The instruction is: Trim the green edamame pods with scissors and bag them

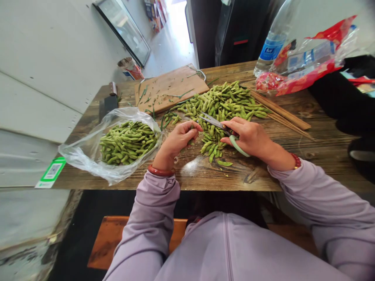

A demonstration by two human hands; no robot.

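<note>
Over the middle of the table (205, 181), the left hand (179, 137) pinches a green pod (191, 142) between thumb and fingers; the right hand (249, 136) grips scissors (213, 120) (pale green handle), blades slightly parted; a loose heap of pods (228, 102) spreads toward the far edge; a clear plastic bag (84, 166), holding another heap, lies by the near left corner.

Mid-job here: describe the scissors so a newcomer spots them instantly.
On the wooden table, find the loose heap of green pods. Over its near part, the right hand grips the scissors. Grey metal blades and a pale green handle loop set them apart from the pods.
</note>
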